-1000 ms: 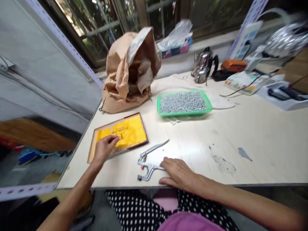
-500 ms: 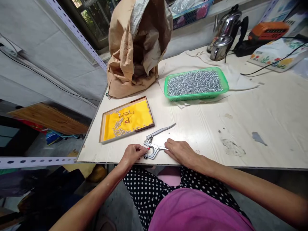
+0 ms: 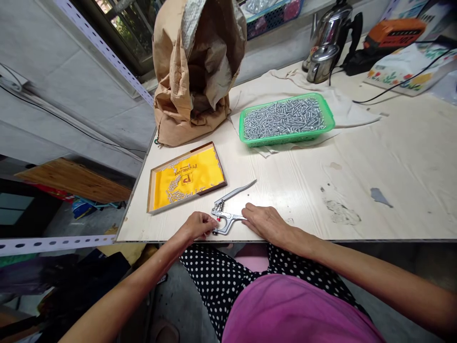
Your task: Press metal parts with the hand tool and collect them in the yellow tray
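Observation:
Metal snap-fastener pliers (image 3: 228,220) lie at the table's front edge, with the upper handle raised, a spring near the pivot and a small red part in the jaw. My right hand (image 3: 266,221) is closed around the end of the lower handle. At the left of the jaw, my left hand (image 3: 199,226) has thumb and fingertips pinched together. Whatever those fingertips hold is too small to make out. Just behind the pliers sits a shallow box (image 3: 151,193) with a yellow bottom, holding several small silvery metal pieces (image 3: 174,189).
A green plastic basket (image 3: 285,140) full of small silvery pieces stands on a cloth (image 3: 352,116) further back. To its left is a large open brown paper bag (image 3: 174,95). A metal kettle (image 3: 330,28), a small metal pot (image 3: 321,64) and an orange device (image 3: 394,35) stand back right.
The view has shifted slightly. Both hands stay at the pliers, the left fingertips still pinched beside the jaw and the right still on the lower handle.

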Action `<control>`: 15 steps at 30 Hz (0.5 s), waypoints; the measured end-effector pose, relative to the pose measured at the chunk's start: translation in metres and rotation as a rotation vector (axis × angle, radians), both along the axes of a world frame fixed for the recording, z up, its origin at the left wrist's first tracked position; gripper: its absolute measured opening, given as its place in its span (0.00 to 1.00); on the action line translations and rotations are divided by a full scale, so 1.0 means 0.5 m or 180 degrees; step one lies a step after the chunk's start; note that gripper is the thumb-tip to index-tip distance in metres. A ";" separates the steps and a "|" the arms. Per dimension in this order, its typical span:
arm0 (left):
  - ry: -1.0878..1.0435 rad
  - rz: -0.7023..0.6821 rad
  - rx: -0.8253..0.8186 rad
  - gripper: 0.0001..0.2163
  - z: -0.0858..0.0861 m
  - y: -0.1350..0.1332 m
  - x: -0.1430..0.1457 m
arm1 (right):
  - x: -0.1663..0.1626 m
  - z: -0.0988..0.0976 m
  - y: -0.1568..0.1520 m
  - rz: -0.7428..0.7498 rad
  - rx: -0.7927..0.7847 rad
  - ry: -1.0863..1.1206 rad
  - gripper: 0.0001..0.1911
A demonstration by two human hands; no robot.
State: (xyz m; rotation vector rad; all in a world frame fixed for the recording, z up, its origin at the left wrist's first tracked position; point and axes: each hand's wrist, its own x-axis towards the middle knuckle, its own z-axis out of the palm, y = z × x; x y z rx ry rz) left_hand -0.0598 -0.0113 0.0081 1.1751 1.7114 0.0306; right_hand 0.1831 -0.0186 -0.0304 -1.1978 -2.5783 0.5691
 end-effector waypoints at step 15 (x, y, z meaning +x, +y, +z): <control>-0.0069 0.0067 -0.0166 0.26 0.015 -0.017 0.011 | 0.022 0.023 0.079 0.0142 0.0192 -0.0434 0.58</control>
